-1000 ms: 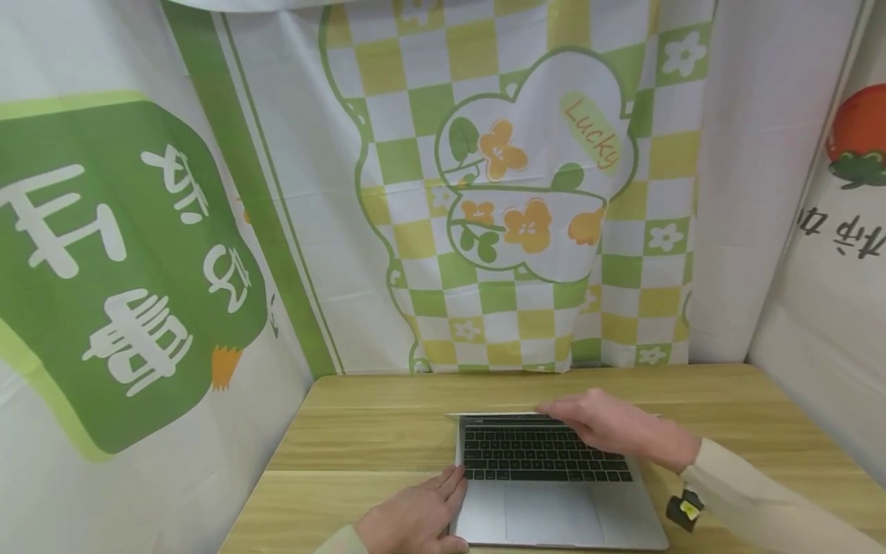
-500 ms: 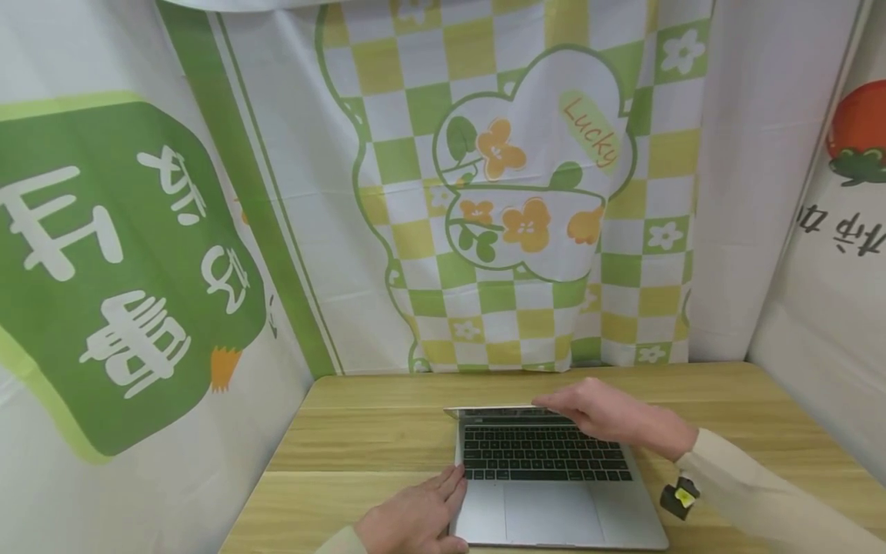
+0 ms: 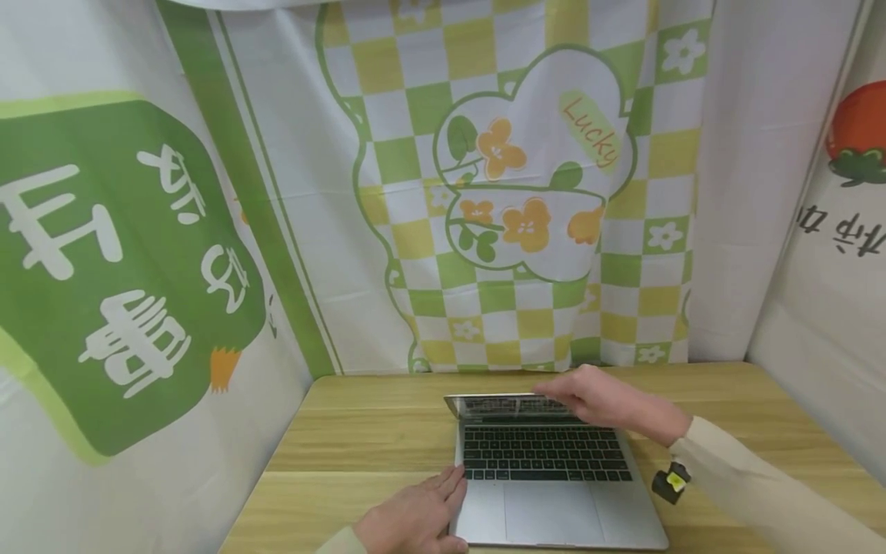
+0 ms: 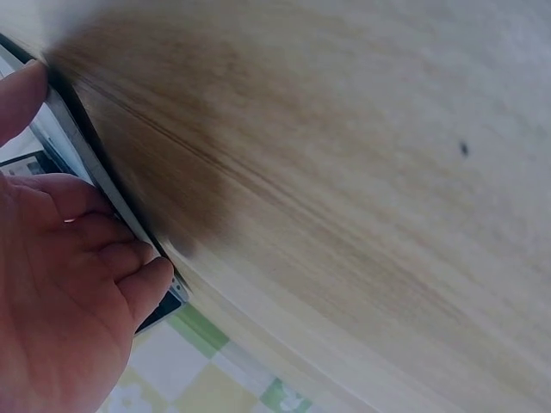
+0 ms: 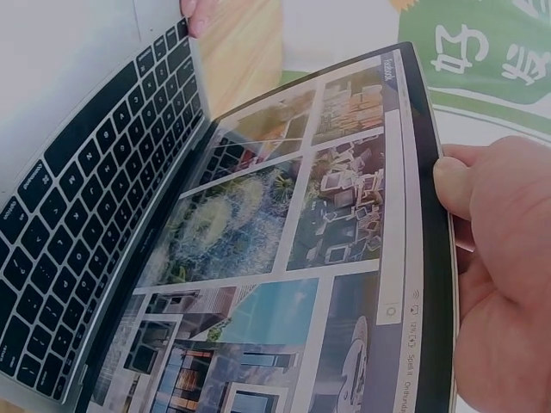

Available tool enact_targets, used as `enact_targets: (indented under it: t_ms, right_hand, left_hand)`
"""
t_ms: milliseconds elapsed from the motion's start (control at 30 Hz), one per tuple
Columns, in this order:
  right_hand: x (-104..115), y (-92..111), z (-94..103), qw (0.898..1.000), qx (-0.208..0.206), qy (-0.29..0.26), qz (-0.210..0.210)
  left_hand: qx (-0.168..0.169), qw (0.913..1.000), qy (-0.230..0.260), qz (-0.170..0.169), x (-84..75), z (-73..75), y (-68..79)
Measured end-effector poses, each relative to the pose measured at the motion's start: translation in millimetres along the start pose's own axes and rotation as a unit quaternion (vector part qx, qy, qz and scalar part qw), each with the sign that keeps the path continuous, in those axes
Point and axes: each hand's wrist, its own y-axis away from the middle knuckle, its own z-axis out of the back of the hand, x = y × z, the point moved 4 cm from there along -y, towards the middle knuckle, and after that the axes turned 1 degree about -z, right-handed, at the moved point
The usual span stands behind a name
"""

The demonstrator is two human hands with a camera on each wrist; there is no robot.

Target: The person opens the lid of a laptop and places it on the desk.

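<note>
A silver laptop (image 3: 554,512) lies on the wooden table, its black keyboard (image 3: 547,454) uncovered. Its lid (image 3: 498,405) is raised and tilted over the back; the lit screen (image 5: 284,232), with rows of pictures, fills much of the right wrist view. My right hand (image 3: 602,396) grips the lid's top edge, the thumb (image 5: 452,185) on the screen-side border and the fingers behind it. At the laptop's left side my left hand (image 3: 418,512) rests against the edge, with the thumb near the front corner. In the left wrist view its fingers (image 4: 142,275) touch that side edge.
The wooden table (image 3: 353,438) extends around the laptop on both sides and behind it. White cloth with green and yellow checks (image 3: 498,315) hangs behind the table, and printed cloth hangs at left and right. A small black device (image 3: 670,482) hangs at my right wrist.
The laptop lid has swung further open, its top edge rising in the head view and more of the screen showing. My right hand has moved up with it; my left hand stays put.
</note>
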Motion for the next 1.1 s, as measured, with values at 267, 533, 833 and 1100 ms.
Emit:
enact_targets:
  t_ms: [267,533,833,1100]
  right_hand:
    - [-6,-7,4.7,1.0,-0.013,0.01,0.002]
    - [-15,-11,7.7,0.999,0.009,-0.015,-0.048]
    - [-23,-18,12.6,0.996,0.022,-0.04,-0.076]
    - [-27,-21,15.8,0.996,0.017,-0.021,-0.082]
  left_hand:
    - [0.016,0.9996,0.023,0.009,1.4,-1.1,-1.4]
    - [0.021,0.9995,0.02,0.01,1.7,-3.0,-1.1]
    - [0.001,0.9999,0.012,0.0,1.4,2.2,2.6]
    - [0.015,0.9994,0.03,-0.004,1.6,1.5,0.5]
